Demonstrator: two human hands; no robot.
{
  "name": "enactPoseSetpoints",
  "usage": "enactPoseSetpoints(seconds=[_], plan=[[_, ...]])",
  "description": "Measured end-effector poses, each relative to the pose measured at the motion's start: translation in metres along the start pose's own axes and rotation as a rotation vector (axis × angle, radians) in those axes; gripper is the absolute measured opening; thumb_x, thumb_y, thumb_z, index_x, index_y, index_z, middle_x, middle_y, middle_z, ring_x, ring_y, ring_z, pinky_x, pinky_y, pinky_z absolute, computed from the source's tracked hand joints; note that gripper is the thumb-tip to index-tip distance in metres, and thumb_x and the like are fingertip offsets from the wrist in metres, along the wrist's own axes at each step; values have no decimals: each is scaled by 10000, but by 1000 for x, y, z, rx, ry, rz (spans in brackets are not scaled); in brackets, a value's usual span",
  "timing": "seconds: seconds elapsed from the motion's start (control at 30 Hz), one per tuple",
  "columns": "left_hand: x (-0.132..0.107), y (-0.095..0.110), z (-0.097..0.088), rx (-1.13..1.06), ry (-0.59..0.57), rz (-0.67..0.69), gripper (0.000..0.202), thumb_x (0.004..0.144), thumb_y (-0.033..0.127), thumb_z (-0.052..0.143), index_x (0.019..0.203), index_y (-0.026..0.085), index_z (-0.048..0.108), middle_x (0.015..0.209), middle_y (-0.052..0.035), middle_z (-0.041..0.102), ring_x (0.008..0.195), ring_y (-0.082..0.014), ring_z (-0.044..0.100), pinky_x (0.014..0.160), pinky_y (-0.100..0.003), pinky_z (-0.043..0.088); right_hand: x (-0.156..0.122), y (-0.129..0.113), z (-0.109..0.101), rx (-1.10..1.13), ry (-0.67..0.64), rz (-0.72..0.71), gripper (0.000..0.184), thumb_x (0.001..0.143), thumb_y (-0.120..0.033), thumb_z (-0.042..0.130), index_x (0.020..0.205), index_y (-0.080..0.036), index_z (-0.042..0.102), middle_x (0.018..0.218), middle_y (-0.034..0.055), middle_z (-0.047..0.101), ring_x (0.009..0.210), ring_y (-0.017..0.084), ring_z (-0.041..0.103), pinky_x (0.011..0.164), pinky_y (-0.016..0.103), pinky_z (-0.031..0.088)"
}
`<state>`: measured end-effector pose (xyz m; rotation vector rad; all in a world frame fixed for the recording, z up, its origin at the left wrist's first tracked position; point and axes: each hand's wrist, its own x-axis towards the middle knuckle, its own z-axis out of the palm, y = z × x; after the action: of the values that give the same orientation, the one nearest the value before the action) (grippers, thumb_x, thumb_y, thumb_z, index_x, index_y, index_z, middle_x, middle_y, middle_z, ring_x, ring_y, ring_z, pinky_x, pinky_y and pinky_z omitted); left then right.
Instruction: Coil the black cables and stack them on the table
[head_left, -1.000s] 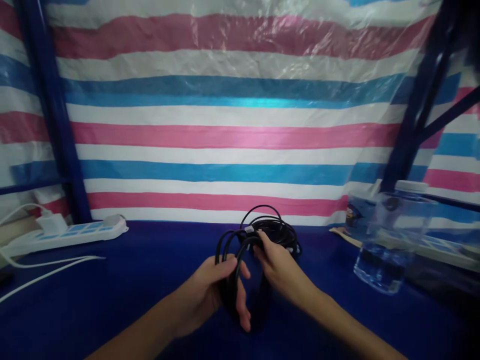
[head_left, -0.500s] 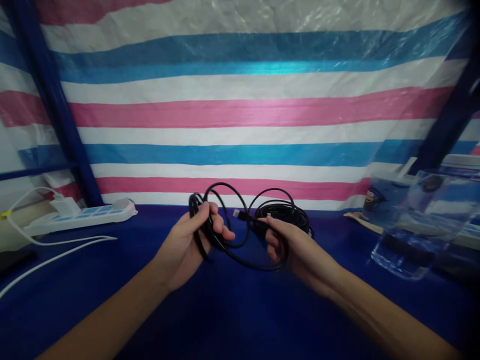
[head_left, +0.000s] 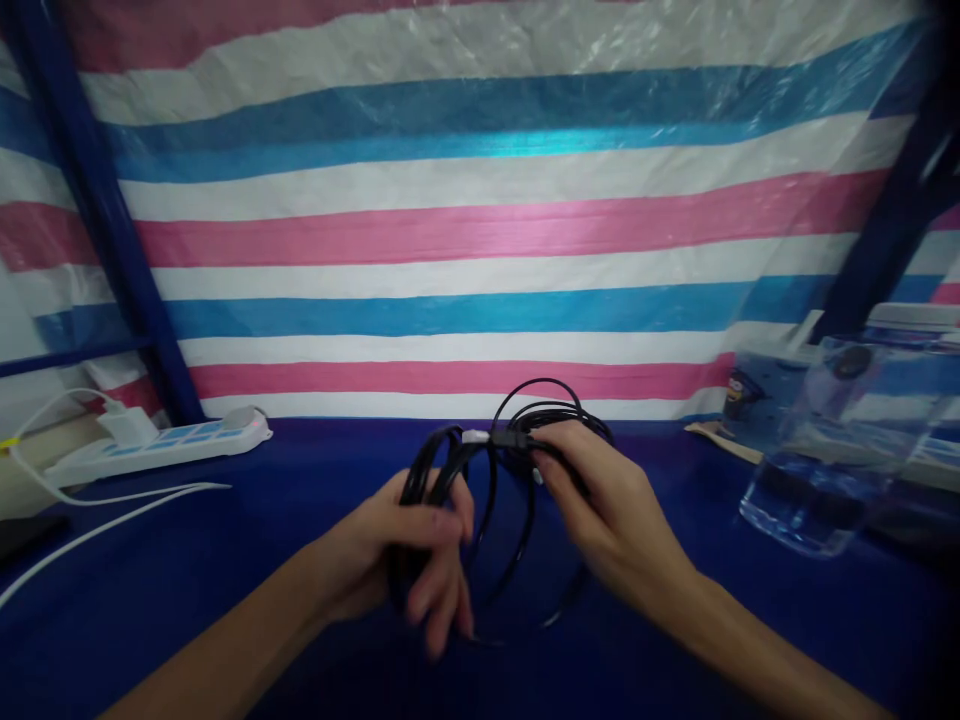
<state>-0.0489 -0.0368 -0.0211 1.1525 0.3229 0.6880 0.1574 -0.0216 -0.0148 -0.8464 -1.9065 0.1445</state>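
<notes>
My left hand (head_left: 420,560) is closed round several loops of a black cable (head_left: 442,470), its lower fingers a little blurred. Between thumb and fingers my right hand (head_left: 600,490) pinches the cable just behind its plug (head_left: 510,438). The plug has a black body and a light metal tip pointing left, toward the loops. Loose turns of the cable hang between both hands. Behind my right hand a second coil of black cable (head_left: 544,415) lies on the blue table, partly covered by that hand.
At left a white power strip (head_left: 187,440) carries a white charger (head_left: 131,425), with white cords (head_left: 112,517) running over the table (head_left: 315,460). A clear water jug (head_left: 832,470) and a dark printed bag (head_left: 765,385) stand at right. A striped plastic sheet (head_left: 465,235) hangs behind.
My left hand has lowered and turned, its loops now bunched closer. My right hand has rolled over, back upward, and shifted slightly right. The plug has moved a little right.
</notes>
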Motion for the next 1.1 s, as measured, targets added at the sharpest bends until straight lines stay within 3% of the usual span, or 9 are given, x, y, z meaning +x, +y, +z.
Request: enactPoseSetpoints(seconds=[0.13, 0.27, 0.4, 0.5, 0.57, 0.67, 0.8, 0.93, 1.1], plan=[[-4, -6, 4, 233, -292, -353, 399, 606, 525, 727, 639, 143, 619, 461, 22, 524, 395, -66, 436, 429, -186, 361, -6, -2, 0, -109, -51, -437, 283, 891, -101, 379, 1135, -130, 519, 1042, 98, 609, 971, 148, 571, 802, 275, 479], [-2, -16, 1, 281, -401, -369, 562, 486, 680, 699, 511, 158, 493, 395, 44, 413, 354, -47, 317, 332, -191, 207, -12, -10, 5, -193, -6, -771, 171, 840, -102, 487, 995, -123, 555, 846, 80, 666, 761, 152, 617, 642, 261, 505], [-3, -25, 5, 272, -141, -303, 586, 471, 684, 708, 591, 146, 509, 479, 40, 430, 426, -41, 324, 393, -183, 214, -13, -13, 0, -358, 141, -905, 242, 732, -110, 633, 964, -168, 593, 819, 56, 668, 706, 163, 610, 594, 284, 482], [0, -33, 17, 150, 178, -241, 534, 558, 636, 702, 719, 142, 581, 605, 3, 534, 550, -76, 460, 509, -182, 332, -8, -14, -12, -490, 54, -1000, 247, 749, -154, 632, 994, -124, 611, 674, 25, 616, 555, 138, 542, 477, 273, 398], [5, -39, 25, 124, 216, -206, 500, 539, 584, 744, 687, 132, 589, 584, 2, 531, 546, -83, 475, 529, -193, 362, -5, -15, -19, -550, -34, -1009, 230, 806, -213, 581, 1000, -93, 613, 553, -6, 535, 454, 122, 458, 422, 276, 319], [10, -41, 31, 158, 253, -158, 474, 492, 532, 780, 594, 133, 545, 495, 18, 495, 432, -64, 422, 459, -200, 345, -1, -15, -26, -506, -204, -735, 376, 865, -384, 502, 1052, -68, 584, 521, -9, 520, 433, 129, 446, 429, 283, 304], [12, -34, 25, 267, 580, -46, 441, 560, 534, 715, 562, 161, 479, 418, 30, 466, 360, -68, 397, 377, -187, 296, 4, -11, -29, -182, -423, -38, 524, 834, -302, 556, 1293, -123, 377, 623, -26, 571, 523, 114, 500, 487, 231, 346], [11, -28, 19, 644, 589, 133, 387, 696, 471, 644, 545, 155, 479, 457, 41, 422, 429, -52, 394, 423, -163, 335, 7, -6, -19, 337, -456, 448, 368, 881, -461, 436, 912, -127, 588, 773, 63, 634, 662, 135, 570, 624, 267, 444], [9, -41, 30, 1022, 563, -289, 320, 635, 352, 660, 415, 189, 496, 516, -4, 598, 487, -84, 532, 521, -192, 485, -16, -15, 10, 1021, -694, 642, 627, 791, -649, 450, 946, -95, 700, 859, 106, 666, 830, 169, 612, 799, 292, 450]])
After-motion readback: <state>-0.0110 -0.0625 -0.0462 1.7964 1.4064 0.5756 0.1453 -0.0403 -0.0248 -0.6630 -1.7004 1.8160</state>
